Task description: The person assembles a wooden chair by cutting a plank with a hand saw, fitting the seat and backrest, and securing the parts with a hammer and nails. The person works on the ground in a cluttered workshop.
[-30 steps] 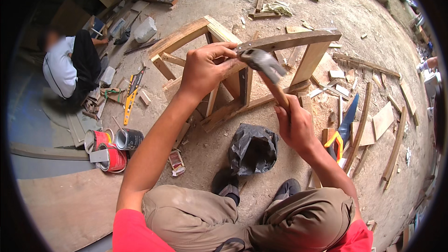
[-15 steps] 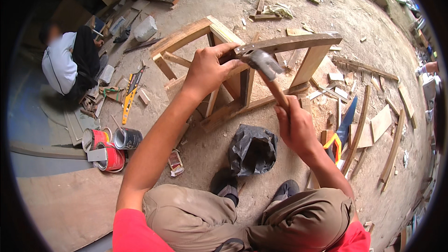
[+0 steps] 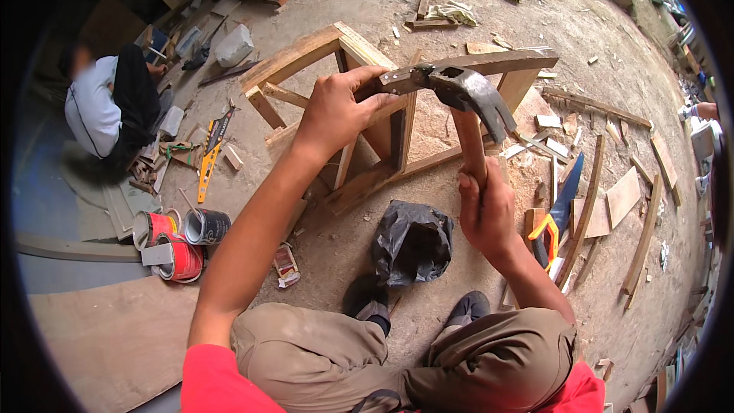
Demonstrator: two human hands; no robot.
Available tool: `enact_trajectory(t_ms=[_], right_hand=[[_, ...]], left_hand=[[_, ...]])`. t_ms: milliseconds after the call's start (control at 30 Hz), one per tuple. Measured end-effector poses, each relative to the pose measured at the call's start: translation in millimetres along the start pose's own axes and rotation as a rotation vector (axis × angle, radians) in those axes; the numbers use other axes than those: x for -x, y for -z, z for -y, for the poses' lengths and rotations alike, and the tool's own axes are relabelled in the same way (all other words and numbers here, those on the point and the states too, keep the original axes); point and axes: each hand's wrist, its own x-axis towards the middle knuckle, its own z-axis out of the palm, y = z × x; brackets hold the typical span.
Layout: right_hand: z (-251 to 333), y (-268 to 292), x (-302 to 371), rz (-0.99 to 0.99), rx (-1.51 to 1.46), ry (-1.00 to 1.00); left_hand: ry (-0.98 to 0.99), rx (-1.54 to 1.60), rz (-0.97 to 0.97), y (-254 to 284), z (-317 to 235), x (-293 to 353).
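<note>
Fingers (image 3: 497, 193) grip a dark-headed, wooden-handled claw hammer (image 3: 468, 131).

No word reads clearly here! Down on the left, pale marks like lettering sit on the dark grey, cylindrical metal can (image 3: 216, 227), too blurred to make out. Just beside it, the red-and-white cylindrical metal can (image 3: 187, 261); and above, the long yellow-and-black saw (image 3: 207, 167) carries tiny, indistinct markings.
</note>
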Motion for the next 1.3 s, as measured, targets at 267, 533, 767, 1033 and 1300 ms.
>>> enact_trajectory(t_ms=[267, 533, 767, 1033, 1300], right_hand=[[-8.0, -8.1, 13.9, -0.005, -0.082, 0.005], [-14.9, -17.6, 9.6, 0.048, -0.048, 0.046], [-8.4, -16.7, 0.2, 0.048, -0.062, 0.013], [-5.7, -11.3, -7.8, 0.01, -0.077, 0.014], [-13.5, -10.7, -3.2, 0.132, 0.018, 0.01]], left_hand=[[-0.043, 0.062, 0.007, 22.5, 29.7, -16.7], [0.578, -0.029, 0.343, 18.7, 19.1, -47.0], [0.513, 0.131, 0.588, 11.0, 27.6, -45.6], [0.434, 0.09, 0.638, 20.0, 24.6, -39.3], [0.53, -0.032, 0.654, 22.7, 7.8, -38.7]])
